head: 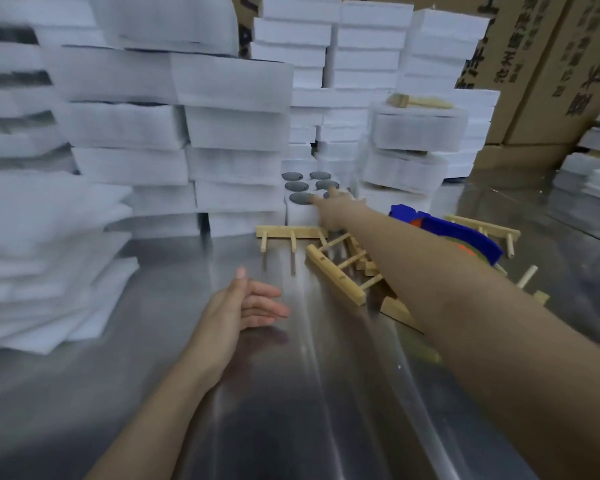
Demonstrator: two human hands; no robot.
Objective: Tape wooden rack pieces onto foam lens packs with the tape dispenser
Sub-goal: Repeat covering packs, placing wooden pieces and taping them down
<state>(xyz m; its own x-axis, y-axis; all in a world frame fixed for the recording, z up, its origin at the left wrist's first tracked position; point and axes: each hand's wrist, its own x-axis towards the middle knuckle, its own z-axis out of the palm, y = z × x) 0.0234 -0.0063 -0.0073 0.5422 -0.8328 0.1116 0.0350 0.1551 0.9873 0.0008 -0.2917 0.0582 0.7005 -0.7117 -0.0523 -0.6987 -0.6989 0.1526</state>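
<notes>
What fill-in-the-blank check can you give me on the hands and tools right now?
The right hand reaches for the lens pack, made of white ____.
The tape dispenser is ____ in colour.
The left hand holds ____.
The wooden rack pieces lie on the ____ table.
Missing: foam; blue; nothing; metal.

On the shiny steel table (291,410), the right hand (331,211) reaches far forward onto a white foam pack (300,213) set with dark round lenses (297,186), though blur hides whether its fingers grip it. The left hand (243,306) hovers low over the bare metal with its fingers straight and loose. Pale wooden rack pieces with pegs (336,275) lie jumbled under the right forearm beside a blue tape dispenser (465,233), with stacks of white foam packs (229,133) and brown cardboard boxes (541,64) behind.
</notes>
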